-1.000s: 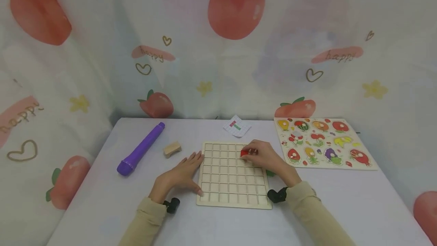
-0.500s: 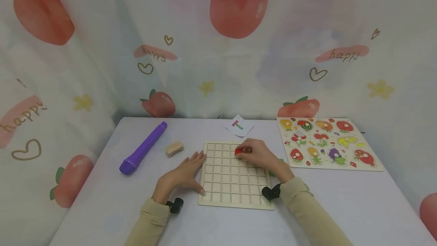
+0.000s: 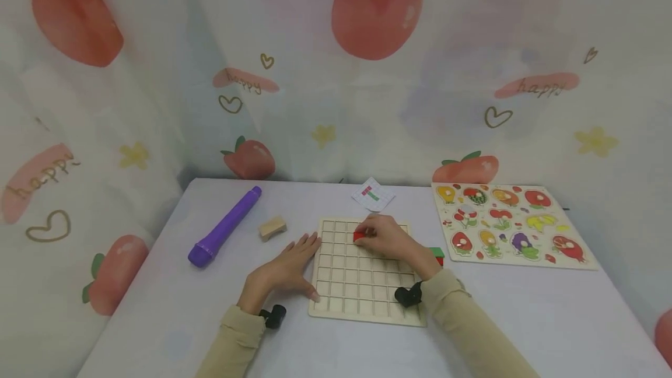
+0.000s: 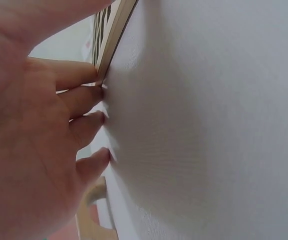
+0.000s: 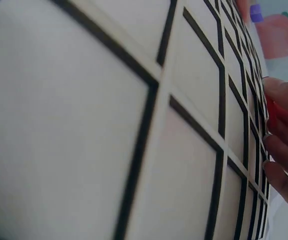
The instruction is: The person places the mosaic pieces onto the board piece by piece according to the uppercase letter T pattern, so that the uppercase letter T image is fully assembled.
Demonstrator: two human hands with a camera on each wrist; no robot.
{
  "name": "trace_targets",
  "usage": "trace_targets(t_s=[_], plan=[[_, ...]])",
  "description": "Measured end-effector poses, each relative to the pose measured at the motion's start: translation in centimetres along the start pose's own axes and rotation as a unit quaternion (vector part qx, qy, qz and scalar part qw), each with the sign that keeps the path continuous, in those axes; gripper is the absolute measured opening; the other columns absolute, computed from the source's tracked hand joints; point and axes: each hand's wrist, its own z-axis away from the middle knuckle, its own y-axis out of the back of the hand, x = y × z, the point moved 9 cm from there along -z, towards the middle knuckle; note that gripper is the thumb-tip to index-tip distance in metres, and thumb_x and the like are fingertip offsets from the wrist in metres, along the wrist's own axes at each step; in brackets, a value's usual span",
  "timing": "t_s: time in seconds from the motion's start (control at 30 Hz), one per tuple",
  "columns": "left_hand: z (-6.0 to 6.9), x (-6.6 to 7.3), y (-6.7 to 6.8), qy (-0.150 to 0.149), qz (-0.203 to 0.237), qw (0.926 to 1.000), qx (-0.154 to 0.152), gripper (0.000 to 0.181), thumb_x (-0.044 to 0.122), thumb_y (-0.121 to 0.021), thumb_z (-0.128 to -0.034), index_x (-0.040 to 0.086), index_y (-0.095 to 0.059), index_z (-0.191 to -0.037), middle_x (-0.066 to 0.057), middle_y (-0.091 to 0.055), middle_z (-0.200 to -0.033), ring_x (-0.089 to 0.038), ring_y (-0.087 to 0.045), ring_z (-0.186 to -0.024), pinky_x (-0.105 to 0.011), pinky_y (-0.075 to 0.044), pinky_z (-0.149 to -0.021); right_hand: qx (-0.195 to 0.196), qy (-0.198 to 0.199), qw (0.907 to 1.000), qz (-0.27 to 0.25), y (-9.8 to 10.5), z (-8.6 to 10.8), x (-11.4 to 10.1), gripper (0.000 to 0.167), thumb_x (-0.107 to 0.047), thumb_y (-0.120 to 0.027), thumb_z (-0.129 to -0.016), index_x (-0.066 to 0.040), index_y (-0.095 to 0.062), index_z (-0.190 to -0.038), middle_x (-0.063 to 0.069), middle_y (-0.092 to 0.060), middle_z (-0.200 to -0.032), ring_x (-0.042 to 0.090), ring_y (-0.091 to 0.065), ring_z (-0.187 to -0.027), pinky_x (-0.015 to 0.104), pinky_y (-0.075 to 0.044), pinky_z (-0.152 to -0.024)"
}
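Note:
A wooden grid board (image 3: 358, 288) lies flat on the table, its squares marked off by dark grooves. My right hand (image 3: 392, 239) pinches a small red block (image 3: 359, 236) over the board's upper part; the fingers (image 5: 284, 150) are low against the grid in the right wrist view. Whether the block touches the board cannot be told. My left hand (image 3: 280, 273) rests at the board's left side with fingers spread, the thumb on its lower left edge. In the left wrist view, its fingertips touch the tabletop and the board's edge (image 4: 114, 37).
Green and red blocks (image 3: 437, 254) sit right of the board, partly behind my right forearm. A pattern card (image 3: 373, 193) lies behind it. To the left are a wooden arch block (image 3: 272, 228) and a purple toy microphone (image 3: 226, 226). A fruit puzzle board (image 3: 511, 223) lies back right.
My right hand has slid the red block leftward across the upper part of the board, bringing the green and red blocks more into sight. The left hand stays at the board's edge.

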Motion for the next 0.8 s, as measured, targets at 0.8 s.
trace_targets(t_s=[0.8], plan=[[0.5,0.8,0.5,0.015,0.020,0.9997,0.003,0.126,0.032,-0.097,-0.0671,0.003,-0.021,-0.164,-0.013,-0.013,-0.173,-0.030,-0.005,-0.161,-0.050,-0.009,-0.133,-0.001,-0.019,0.9986,0.048,-1.1,-0.9,-1.0,0.024,-0.021,-0.080,-0.090,-0.008,-0.079,-0.110,0.001,-0.068,-0.099,0.011,-0.057,-0.082,0.026,-0.051,-0.071]])
